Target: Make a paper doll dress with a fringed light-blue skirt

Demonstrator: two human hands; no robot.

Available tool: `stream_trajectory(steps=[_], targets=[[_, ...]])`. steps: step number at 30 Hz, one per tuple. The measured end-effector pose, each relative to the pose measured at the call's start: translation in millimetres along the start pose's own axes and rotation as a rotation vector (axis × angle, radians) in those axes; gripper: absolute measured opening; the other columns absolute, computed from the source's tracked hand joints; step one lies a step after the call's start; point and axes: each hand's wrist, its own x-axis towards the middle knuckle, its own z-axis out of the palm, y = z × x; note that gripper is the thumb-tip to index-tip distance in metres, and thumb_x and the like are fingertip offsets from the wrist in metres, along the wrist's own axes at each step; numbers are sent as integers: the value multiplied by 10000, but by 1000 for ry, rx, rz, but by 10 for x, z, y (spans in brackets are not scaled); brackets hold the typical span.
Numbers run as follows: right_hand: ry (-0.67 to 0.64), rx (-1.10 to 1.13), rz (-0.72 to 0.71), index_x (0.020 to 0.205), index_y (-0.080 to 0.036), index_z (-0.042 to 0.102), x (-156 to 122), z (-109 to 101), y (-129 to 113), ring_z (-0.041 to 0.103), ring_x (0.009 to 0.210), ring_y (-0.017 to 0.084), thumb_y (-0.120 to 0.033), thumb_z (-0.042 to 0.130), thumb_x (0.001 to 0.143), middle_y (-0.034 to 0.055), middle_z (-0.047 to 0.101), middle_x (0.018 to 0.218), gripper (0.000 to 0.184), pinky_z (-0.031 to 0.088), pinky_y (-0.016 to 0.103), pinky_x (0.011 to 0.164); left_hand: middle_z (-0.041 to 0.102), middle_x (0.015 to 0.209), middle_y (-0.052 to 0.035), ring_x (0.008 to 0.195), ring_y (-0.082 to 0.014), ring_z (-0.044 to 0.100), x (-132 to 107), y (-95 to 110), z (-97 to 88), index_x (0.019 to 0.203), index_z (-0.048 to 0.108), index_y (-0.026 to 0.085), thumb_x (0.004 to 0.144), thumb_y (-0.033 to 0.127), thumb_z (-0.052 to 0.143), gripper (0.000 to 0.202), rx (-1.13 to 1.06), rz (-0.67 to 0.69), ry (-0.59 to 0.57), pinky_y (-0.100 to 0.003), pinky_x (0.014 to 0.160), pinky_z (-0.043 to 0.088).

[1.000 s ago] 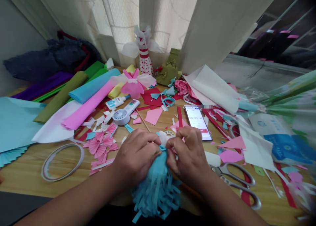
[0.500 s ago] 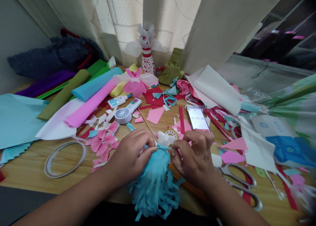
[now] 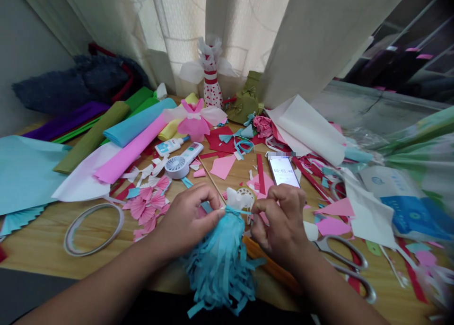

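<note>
A blue fringed paper tassel (image 3: 222, 268) hangs at the table's front edge, with a tuft of white paper (image 3: 236, 199) sticking up from its tied top. My left hand (image 3: 198, 211) pinches the top's left side between thumb and fingers. A thin blue paper strip (image 3: 243, 212) stretches from the top to my right hand (image 3: 278, 216), whose curled fingers grip its end. Just behind the tuft lies a small tape ring with holes (image 3: 247, 192). An orange item (image 3: 271, 263), partly hidden, lies under my right hand.
Scissors (image 3: 345, 259) lie to the right, a tape roll (image 3: 94, 229) to the left. Behind are a phone (image 3: 283, 171), a handheld fan (image 3: 182, 162), a glue bottle (image 3: 169, 146), pink paper fans (image 3: 147, 202), crepe paper rolls (image 3: 138, 121) and paper dresses (image 3: 194, 119). Scraps cover much of the table.
My right hand has moved slightly right, drawing out more of the blue strip between it and the tassel's top. My left hand stays about where it was.
</note>
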Motion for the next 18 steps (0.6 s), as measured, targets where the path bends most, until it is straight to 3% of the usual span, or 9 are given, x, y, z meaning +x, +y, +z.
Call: stream_trajectory(steps=[4, 6, 11, 15, 18], targets=[[3, 64, 24, 756, -192, 535, 27, 10, -10, 420, 853, 234, -119, 530, 755, 39, 403, 846, 73, 362, 424, 741, 621, 908, -50, 834, -181, 593, 57, -40, 56, 965, 560, 170, 781, 327, 617, 248, -350, -115, -151, -309, 733, 469], [-8, 93, 54, 746, -192, 550, 33, 13, -7, 432, 843, 231, -123, 533, 758, 40, 428, 839, 72, 357, 418, 737, 620, 843, -40, 766, -164, 579, 67, -37, 85, 917, 598, 158, 812, 372, 578, 239, -394, -197, -198, -281, 680, 456], [-132, 464, 297, 784, -189, 551, 50, 2, -4, 518, 742, 185, -190, 512, 819, 25, 536, 759, 52, 399, 349, 688, 441, 587, 35, 541, -91, 393, 51, 9, 110, 633, 548, 144, 783, 419, 596, 317, -322, -329, -104, -198, 479, 315], [-291, 684, 559, 726, -188, 565, 98, 21, -68, 542, 638, 155, -313, 587, 797, 3, 574, 683, 146, 417, 276, 597, 406, 579, 45, 528, -85, 360, 30, 40, 113, 601, 502, 149, 762, 412, 611, 327, -350, -332, -58, -193, 467, 295], [-325, 739, 629, 664, -191, 557, 137, 53, -126, 525, 596, 141, -299, 618, 762, -16, 556, 624, 157, 401, 247, 555, 395, 570, 52, 516, -82, 343, 12, 47, 131, 599, 477, 156, 750, 422, 619, 337, -368, -348, -36, -191, 456, 285]])
